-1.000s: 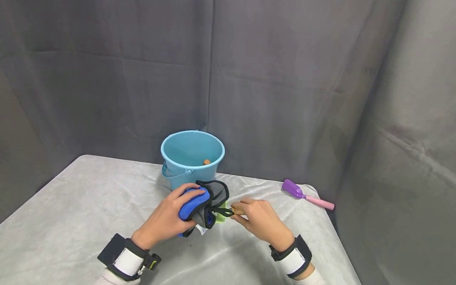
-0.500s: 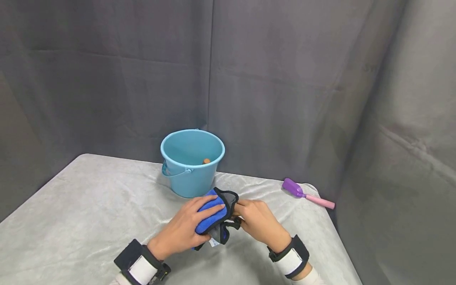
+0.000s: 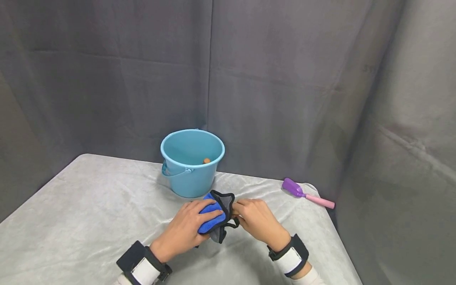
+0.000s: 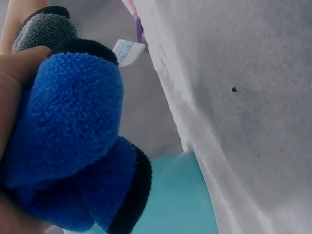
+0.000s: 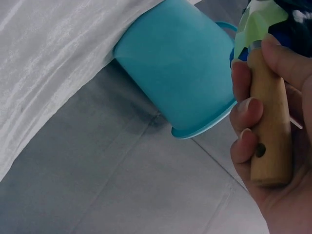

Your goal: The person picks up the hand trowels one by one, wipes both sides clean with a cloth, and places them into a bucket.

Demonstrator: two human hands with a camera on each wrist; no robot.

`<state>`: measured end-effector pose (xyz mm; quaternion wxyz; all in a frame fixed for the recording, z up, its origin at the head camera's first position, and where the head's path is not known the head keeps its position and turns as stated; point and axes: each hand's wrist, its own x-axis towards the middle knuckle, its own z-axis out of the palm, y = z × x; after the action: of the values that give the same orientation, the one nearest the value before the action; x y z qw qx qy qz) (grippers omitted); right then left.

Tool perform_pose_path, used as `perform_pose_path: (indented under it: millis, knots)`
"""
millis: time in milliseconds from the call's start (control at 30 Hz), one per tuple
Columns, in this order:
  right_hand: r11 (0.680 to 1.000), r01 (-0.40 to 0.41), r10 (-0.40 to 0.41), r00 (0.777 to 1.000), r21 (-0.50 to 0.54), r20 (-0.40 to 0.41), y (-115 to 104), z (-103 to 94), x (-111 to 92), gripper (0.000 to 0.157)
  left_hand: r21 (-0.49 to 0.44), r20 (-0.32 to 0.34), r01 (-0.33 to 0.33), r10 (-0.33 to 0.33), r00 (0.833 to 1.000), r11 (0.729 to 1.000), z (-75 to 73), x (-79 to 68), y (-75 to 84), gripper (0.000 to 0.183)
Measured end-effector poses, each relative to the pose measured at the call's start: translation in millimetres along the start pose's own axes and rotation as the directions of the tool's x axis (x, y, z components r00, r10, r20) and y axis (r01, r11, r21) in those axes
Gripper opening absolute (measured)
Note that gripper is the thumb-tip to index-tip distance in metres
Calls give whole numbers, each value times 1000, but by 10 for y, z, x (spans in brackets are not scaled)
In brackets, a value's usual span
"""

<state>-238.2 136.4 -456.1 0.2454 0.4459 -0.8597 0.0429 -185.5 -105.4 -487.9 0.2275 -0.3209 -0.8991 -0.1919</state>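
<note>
My left hand [image 3: 185, 227] grips a bunched blue and grey cloth [image 3: 212, 209] with black edging, its fingers spread over the blue side. A white tag [image 4: 128, 52] sticks out of the cloth in the left wrist view. Opposite it, my right hand [image 3: 258, 219] holds a small tool by its wooden handle [image 5: 270, 117], fingers and thumb wrapped round it. The tool's light green head [image 5: 251, 30] lies against the cloth and is mostly hidden, so its full shape cannot be seen. Both hands are close together above the table.
Behind the hands stands a light blue bucket [image 3: 192, 180] with a round brown end [image 3: 206, 161] showing inside. A purple toy shovel [image 3: 293, 188] with a pink handle lies at the right back edge of the cloth-covered table [image 3: 89, 206]. Grey curtains [image 3: 270, 87] surround it.
The left hand has moved right and slightly toward me with the cloth, which now covers the green head in the head view. My right hand has barely moved.
</note>
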Motion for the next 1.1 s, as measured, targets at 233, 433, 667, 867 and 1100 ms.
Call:
perform_pose_path:
  millis: [233, 433, 667, 867, 1100]
  knots:
    - [1000, -6, 5, 1000, 7, 15, 28, -24, 9, 24, -32, 13, 26, -26, 1000, 999, -42, 2, -69, 64]
    - [1000, 3, -3, 1000, 25, -2, 60, -50, 9, 19, -64, 4, 42, -42, 999, 997, -69, 7, -144, 66]
    - [999, 20, -19, 999, 40, -38, 104, -91, 14, 20, -88, 19, 95, -94, 995, 992, -119, -8, -268, 76]
    - [998, 8, -6, 999, 55, -32, 131, -106, -5, 20, -151, 68, 149, -141, 988, 977, -147, -32, -335, 80]
    - [998, 5, -2, 999, 58, -48, 137, -128, -15, 20, -184, 112, 222, -204, 972, 957, -198, -56, -420, 79]
